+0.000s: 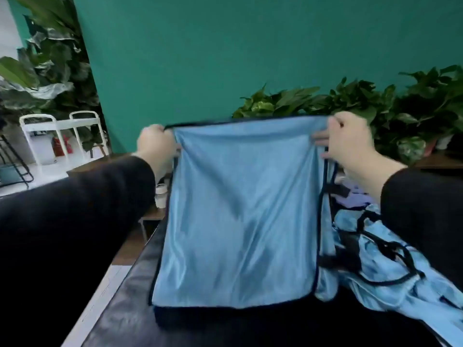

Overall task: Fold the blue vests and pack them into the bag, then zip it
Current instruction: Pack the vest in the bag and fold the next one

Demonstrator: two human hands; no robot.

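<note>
Satin-thin and limp, the blue vest (238,211) held up over the dark counter (120,304) looks light and slippery, best taken at its 2 top corners, where the left hand (156,144) and right hand (350,144) pinch it with curled fingers; the bag is out of sight, and the crumpled vests (390,266) at the counter's right edge are blurred.
</note>
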